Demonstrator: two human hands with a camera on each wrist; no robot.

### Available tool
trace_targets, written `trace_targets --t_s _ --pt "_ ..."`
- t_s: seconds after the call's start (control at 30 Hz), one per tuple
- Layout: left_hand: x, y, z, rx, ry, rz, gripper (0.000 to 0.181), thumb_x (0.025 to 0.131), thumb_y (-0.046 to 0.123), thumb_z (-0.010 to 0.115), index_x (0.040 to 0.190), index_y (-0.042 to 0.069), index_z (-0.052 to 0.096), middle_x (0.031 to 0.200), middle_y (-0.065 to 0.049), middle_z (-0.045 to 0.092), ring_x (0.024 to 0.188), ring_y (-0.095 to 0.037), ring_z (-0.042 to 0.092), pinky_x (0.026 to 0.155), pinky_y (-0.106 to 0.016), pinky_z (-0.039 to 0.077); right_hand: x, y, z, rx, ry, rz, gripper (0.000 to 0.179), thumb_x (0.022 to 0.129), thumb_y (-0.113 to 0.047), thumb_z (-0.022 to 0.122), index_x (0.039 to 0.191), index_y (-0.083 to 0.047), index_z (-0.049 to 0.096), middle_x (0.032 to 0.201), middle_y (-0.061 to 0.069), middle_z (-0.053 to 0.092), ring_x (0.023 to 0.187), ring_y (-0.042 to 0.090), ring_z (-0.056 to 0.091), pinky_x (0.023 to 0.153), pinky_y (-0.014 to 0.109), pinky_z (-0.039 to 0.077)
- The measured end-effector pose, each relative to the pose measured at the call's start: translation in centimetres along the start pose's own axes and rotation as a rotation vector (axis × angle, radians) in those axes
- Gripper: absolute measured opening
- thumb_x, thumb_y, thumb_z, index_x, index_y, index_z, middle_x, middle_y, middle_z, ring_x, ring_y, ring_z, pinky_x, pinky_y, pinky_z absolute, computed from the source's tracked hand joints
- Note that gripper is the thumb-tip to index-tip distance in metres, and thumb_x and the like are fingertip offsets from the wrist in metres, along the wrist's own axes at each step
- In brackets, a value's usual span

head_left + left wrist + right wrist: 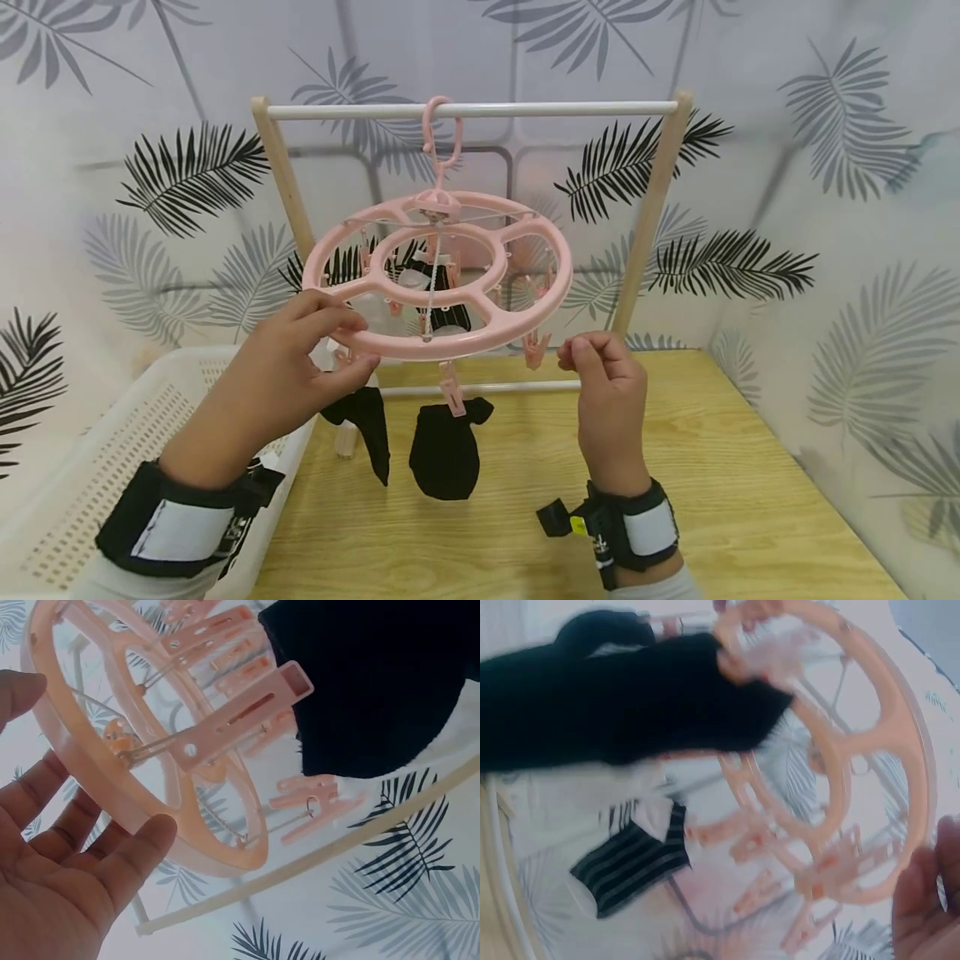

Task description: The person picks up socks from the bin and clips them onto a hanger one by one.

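A round pink clip hanger hangs by its hook from a white bar. My left hand grips its near left rim, thumb below and fingers above. To the right of the rim, my right hand is raised with curled fingers, thumb against forefinger; I see nothing in it. A black sock dangles from a pink clip at the front. Another black sock hangs at the left, its top partly hidden by my left hand. A striped sock hangs farther back.
A white perforated basket stands at the left. The wooden rack's right post and its top bar rise over the wood-grain table. Unused pink clips, such as this clip, dangle at the hanger's right.
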State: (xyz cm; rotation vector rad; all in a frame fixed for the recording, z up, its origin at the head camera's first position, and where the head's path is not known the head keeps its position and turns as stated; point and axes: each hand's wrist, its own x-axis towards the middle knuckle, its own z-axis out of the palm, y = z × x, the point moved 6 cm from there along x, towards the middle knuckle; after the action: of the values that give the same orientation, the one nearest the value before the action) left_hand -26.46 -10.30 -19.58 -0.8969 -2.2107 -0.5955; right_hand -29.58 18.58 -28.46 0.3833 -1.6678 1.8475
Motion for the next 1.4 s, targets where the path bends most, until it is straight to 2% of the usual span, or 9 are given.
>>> trace_targets --t_s 0.1,0.27,0.47,0.6,0.73,0.9,1.17,1.4 --pt "-0.1 -0.3 -0.2 0.003 0.0 0.012 0.02 0.073 0.014 0.076 0.089 0.009 0.065 0.092 -0.003 0.058 0.082 -0.015 0.054 0.063 -0.038 0.048 0.4 0.8 -0.4 -0.017 -0.021 0.078 0.027 0.096 -0.024 0.053 0.1 0.002 0.059 0.105 0.009 0.057 0.099 0.024 0.05 0.09 0.038 0.04" --pt "-0.3 -1.0 -0.4 -0.001 -0.002 -0.01 0.026 0.072 0.023 0.079 0.089 0.011 0.063 0.094 -0.001 0.056 0.082 -0.014 0.053 0.066 -0.039 0.048 0.6 1.8 0.5 -0.042 -0.161 0.168 0.028 0.096 -0.022 0.052 0.117 -0.002 0.055 0.121 0.008 0.052 0.112 0.019 0.044 0.095 0.041 0.037" --pt "-0.3 -1.7 -0.8 0.015 -0.001 -0.049 0.03 0.071 0.028 0.08 0.089 0.011 0.062 0.094 -0.002 0.057 0.083 -0.016 0.052 0.069 -0.043 0.048 0.2 1.8 1.7 -0.01 -0.266 0.183 0.032 0.096 -0.025 0.053 0.12 -0.004 0.054 0.12 0.01 0.056 0.11 0.021 0.048 0.096 0.043 0.041" --pt "-0.3 -2.0 -1.1 0.021 0.001 -0.039 0.03 0.07 0.027 0.081 0.087 0.012 0.062 0.094 -0.003 0.057 0.087 -0.017 0.053 0.071 -0.044 0.048 0.0 1.3 2.6 0.034 -0.337 0.165 0.033 0.097 -0.026 0.052 0.122 -0.004 0.054 0.116 0.011 0.057 0.107 0.025 0.05 0.097 0.047 0.04" --pt "-0.2 -2.3 -1.2 0.027 0.002 -0.017 0.031 0.069 0.027 0.082 0.086 0.011 0.061 0.093 -0.003 0.056 0.088 -0.017 0.053 0.071 -0.044 0.048 -0.3 1.2 3.4 0.07 -0.391 0.171 0.032 0.098 -0.024 0.049 0.122 -0.003 0.052 0.106 0.009 0.056 0.101 0.027 0.051 0.095 0.042 0.043" --pt "-0.2 -2.7 -1.3 0.027 -0.003 0.006 0.031 0.068 0.026 0.082 0.085 0.011 0.061 0.093 -0.002 0.057 0.089 -0.016 0.052 0.071 -0.044 0.049 -0.6 1.4 4.3 0.112 -0.423 0.206 0.032 0.098 -0.026 0.048 0.119 -0.002 0.051 0.09 0.009 0.052 0.095 0.029 0.049 0.093 0.044 0.04" --pt "-0.1 -3.4 -1.2 0.009 -0.015 0.032 0.03 0.068 0.026 0.082 0.085 0.012 0.062 0.089 0.001 0.057 0.083 -0.013 0.05 0.067 -0.039 0.047 -0.8 2.3 4.8 0.119 -0.432 0.259 0.037 0.098 -0.03 0.049 0.119 0.0 0.05 0.093 0.01 0.049 0.093 0.026 0.046 0.087 0.038 0.041" --pt "-0.2 -3.9 -1.1 -0.008 -0.008 0.062 0.031 0.066 0.024 0.083 0.087 0.014 0.062 0.092 0.001 0.059 0.086 -0.012 0.051 0.07 -0.039 0.047 -0.8 1.8 4.9 0.127 -0.43 0.226 0.031 0.099 -0.029 0.046 0.115 -0.003 0.05 0.085 0.008 0.046 0.084 0.026 0.045 0.077 0.035 0.042"
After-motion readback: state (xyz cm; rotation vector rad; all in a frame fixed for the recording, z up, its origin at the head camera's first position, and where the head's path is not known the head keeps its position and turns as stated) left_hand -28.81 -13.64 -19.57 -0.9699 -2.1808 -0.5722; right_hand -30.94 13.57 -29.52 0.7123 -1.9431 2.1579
